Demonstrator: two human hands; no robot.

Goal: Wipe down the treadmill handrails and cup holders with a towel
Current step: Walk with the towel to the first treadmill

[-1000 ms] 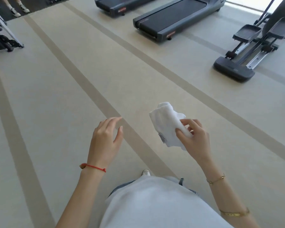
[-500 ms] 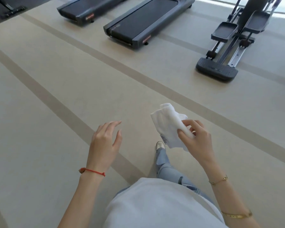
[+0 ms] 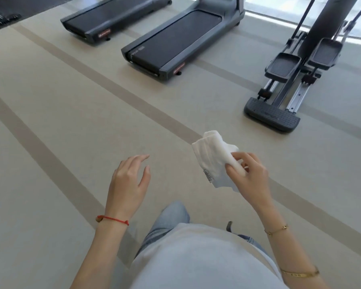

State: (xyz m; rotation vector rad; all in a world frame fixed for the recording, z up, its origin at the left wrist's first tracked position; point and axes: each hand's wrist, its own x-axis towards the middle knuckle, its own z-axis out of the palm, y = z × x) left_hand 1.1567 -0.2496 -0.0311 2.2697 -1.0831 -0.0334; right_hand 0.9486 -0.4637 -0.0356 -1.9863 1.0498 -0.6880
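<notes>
Right hand [image 3: 251, 180] pinched a folded white cloth towel [image 3: 213, 161]; left hand [image 3: 127, 182] hung open beside it, dark grey treadmill [image 3: 175, 42] well ahead.

The floor [image 3: 75, 126] is light tan with darker stripes running across it. Two dark treadmills [image 3: 175, 44] stand side by side on it at about 12 o'clock. A stepping machine [image 3: 279, 105] stands at 2 o'clock.

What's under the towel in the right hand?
Only striped floor beneath the towel. The right hand pinches it in the air; part of that hand's fingers sit hidden behind the cloth.
</notes>
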